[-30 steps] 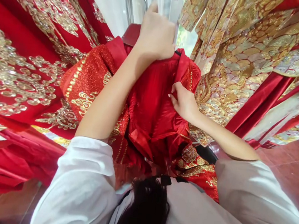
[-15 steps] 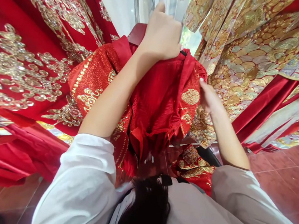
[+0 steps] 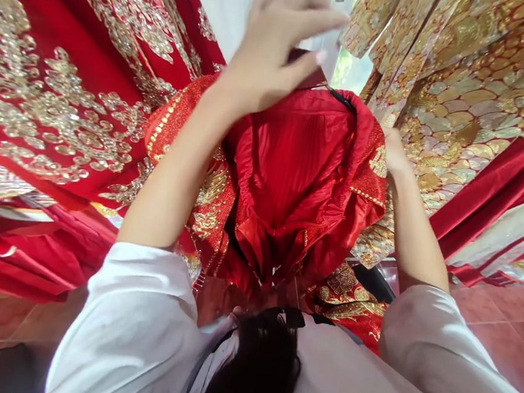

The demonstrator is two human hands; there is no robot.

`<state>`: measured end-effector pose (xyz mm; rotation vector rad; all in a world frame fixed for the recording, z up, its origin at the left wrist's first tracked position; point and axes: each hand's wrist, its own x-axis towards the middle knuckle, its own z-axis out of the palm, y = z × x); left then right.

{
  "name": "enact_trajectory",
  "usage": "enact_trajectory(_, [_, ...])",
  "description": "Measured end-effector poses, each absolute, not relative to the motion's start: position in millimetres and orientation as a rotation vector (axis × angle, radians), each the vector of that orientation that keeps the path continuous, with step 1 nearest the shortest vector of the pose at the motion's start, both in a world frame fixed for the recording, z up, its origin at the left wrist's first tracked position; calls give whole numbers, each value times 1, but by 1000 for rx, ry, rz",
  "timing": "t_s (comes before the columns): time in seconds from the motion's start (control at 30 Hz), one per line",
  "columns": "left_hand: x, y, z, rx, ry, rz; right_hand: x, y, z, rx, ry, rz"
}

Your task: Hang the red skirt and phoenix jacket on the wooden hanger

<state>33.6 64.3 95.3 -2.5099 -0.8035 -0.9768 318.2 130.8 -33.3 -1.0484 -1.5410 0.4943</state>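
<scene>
The left hand is spread, thumb and fingers apart, above the neckline of a red jacket and partly in front of the dark red hanger. The right hand is at the jacket's right shoulder, its fingers mostly hidden by the cloth, so I cannot tell whether they pinch it or only rest there. The jacket hangs directly ahead of the person, its pleated red lining facing up between the two arms, with gold embroidery and rows of gold beads on its glittery outside.

Below it, near the right elbow, lies red cloth with gold embroidery. To the left hangs a red gown with gold beaded appliqué; to the right, a gold garment with a scale pattern, with a red velvet panel beside it. Reddish floor tiles show at lower right.
</scene>
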Motion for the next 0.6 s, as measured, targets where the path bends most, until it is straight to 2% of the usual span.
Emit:
enact_trajectory(0.1, [-15,32,79,-2226,-1300,-882,320,116,-16,-860,-1629,454])
enact_trajectory(0.17, [-42,23,65,-2243,-1510,-818,316,105,1,-753,-1847,437])
enact_trajectory(0.27, [-63,31,49,-2296,-1502,-836,302,92,17,-823,-2080,239])
enact_trajectory(0.43, [-72,61,54,-2452,-1424,-1039,273,82,39,-960,-2094,-72])
enact_trajectory(0.5, [-79,68,59,-2620,-1442,-1150,264,83,51,-986,-2167,-46])
enact_trajectory(0.6, [-93,81,59,-2848,-1596,-1273,254,93,64,-977,-2157,187])
